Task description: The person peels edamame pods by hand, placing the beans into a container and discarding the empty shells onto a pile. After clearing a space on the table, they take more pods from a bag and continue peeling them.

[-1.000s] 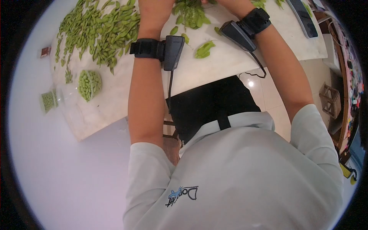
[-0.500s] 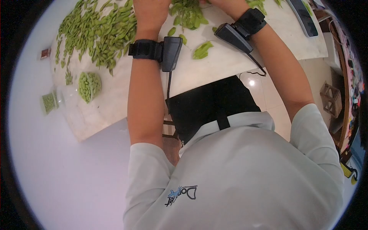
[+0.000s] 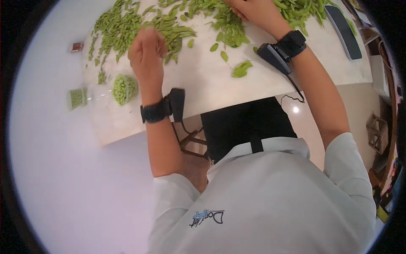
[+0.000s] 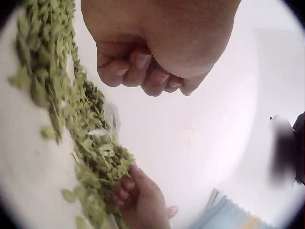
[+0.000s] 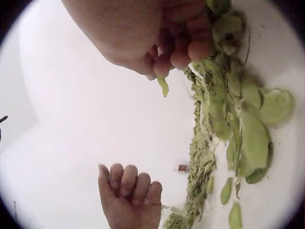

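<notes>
My left hand [image 3: 147, 53], blurred in the head view, is raised over the near edge of a heap of green bean pods [image 3: 114, 34]. Its fingers are curled into the palm, as the left wrist view shows, and the palm's inside is hidden. Close to its left stands a clear container of shelled green beans [image 3: 124, 89]. My right hand [image 3: 260, 15] is at a pile of loose green pods and husks [image 3: 230, 27]. Between its thumb and fingers, in the right wrist view, it pinches a slim green bean pod [image 5: 163, 87].
Another clear container of green beans [image 3: 77, 98] stands at the far left. A phone [image 3: 344, 31] lies near the table's right side. A few loose husks [image 3: 242, 69] are on the pale tabletop [image 3: 203, 84] before me. A small brown packet [image 3: 77, 47] is beyond the heap's left side.
My left hand has drawn back from the top of the view toward me, near the bean container. My right hand stays by the husk pile. The head view has shifted slightly.
</notes>
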Demonstrator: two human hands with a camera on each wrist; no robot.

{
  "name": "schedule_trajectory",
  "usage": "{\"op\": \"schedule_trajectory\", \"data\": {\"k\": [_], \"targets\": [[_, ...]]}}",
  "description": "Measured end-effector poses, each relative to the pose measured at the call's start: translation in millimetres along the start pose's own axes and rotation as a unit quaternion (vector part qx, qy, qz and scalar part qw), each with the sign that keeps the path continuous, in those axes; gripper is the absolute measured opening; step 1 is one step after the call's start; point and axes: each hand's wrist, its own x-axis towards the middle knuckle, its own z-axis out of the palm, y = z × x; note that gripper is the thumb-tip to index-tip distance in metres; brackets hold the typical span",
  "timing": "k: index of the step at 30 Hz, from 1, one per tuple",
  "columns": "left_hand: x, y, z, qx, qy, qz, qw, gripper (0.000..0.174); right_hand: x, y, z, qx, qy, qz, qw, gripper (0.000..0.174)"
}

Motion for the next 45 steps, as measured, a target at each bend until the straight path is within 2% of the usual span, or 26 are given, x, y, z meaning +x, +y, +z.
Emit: {"op": "schedule_trajectory", "data": {"k": [3, 6, 9, 11, 16, 19, 22, 26, 28, 31, 32, 34, 36, 39, 40, 43, 44, 45], "targets": [[-22.5, 2.9, -42.9, 0.065, 0.018, -0.041, 0.997, 0.033, 0.0, 1.3, -1.5, -0.03, -0.037, -0.025, 0.999, 0.02], [-35.8, -0.4, -91.8, 0.216, 0.071, -0.044, 0.973, 0.032, -1.4, 0.4, -2.3, -0.037, -0.056, -0.031, 0.997, 0.02], [-43.5, 8.5, -127.7, 0.182, 0.129, -0.119, 0.968, 0.028, -5.5, -2.3, -1.0, -0.035, -0.054, -0.033, 0.997, 0.02], [-41.9, 2.3, -154.4, 0.232, 0.119, -0.098, 0.96, 0.024, -3.4, -1.4, -3.1, -0.035, -0.048, -0.043, 0.997, 0.02], [-34.6, -5.9, -165.5, 0.288, 0.137, -0.058, 0.946, 0.017, -1.8, 3.7, -2.5, -0.033, -0.048, -0.044, 0.997, 0.021], [-27.8, -9.8, -165.8, 0.375, 0.092, -0.013, 0.922, 0.017, -2.8, -0.1, -5.1, -0.048, -0.045, -0.031, 0.997, 0.022], [-23.9, -11.8, -164.4, 0.429, 0.117, -0.011, 0.896, 0.018, -0.5, 3.4, -4.9, -0.039, -0.043, -0.027, 0.998, 0.022], [-23.4, -6.9, -166.5, 0.357, 0.14, -0.057, 0.922, 0.017, -2.0, 3.9, -5.0, -0.041, -0.057, -0.055, 0.996, 0.02], [-20.0, -3.0, -160.6, 0.311, 0.129, -0.089, 0.937, 0.016, -2.0, 2.5, -4.8, -0.01, -0.093, -0.062, 0.994, 0.02], [-11.7, 12.0, -129.6, 0.406, 0.091, -0.049, 0.908, 0.017, -6.0, -14.5, -11.1, 0.099, -0.074, 0.022, 0.992, 0.022], [-7.8, 15.6, -116.9, 0.379, 0.083, -0.041, 0.921, 0.017, -2.3, -7.3, -11.3, 0.254, -0.021, -0.049, 0.966, 0.025], [3.3, 16.0, -91.4, 0.325, 0.073, -0.019, 0.943, 0.016, -1.4, -16.3, -12.2, 0.304, 0.033, 0.005, 0.952, 0.022], [15.3, 11.0, -68.1, 0.299, 0.049, -0.006, 0.953, 0.016, 12.6, 25.3, -4.1, 0.216, 0.04, -0.061, 0.974, 0.033], [34.8, 5.2, -30.5, 0.297, 0.002, 0.006, 0.955, 0.018, 0.1, 18.3, 2.5, 0.083, 0.005, -0.058, 0.995, 0.029], [40.7, 3.1, -21.1, 0.304, -0.014, 0.007, 0.953, 0.019, 1.1, 19.5, 2.9, 0.115, -0.025, -0.043, 0.992, 0.026], [64.6, -13.4, -4.7, 0.318, -0.064, 0.008, 0.946, 0.021, 1.3, 16.7, -0.1, 0.069, -0.031, -0.04, 0.996, 0.024], [72.6, -17.1, 0.6, 0.348, -0.062, -0.026, 0.935, 0.022, 0.4, 14.3, 1.3, 0.074, -0.013, -0.038, 0.996, 0.022], [80.9, -20.9, 6.0, 0.361, -0.064, -0.012, 0.93, 0.022, 1.1, 13.9, 1.1, 0.071, -0.019, -0.036, 0.997, 0.022]]}}
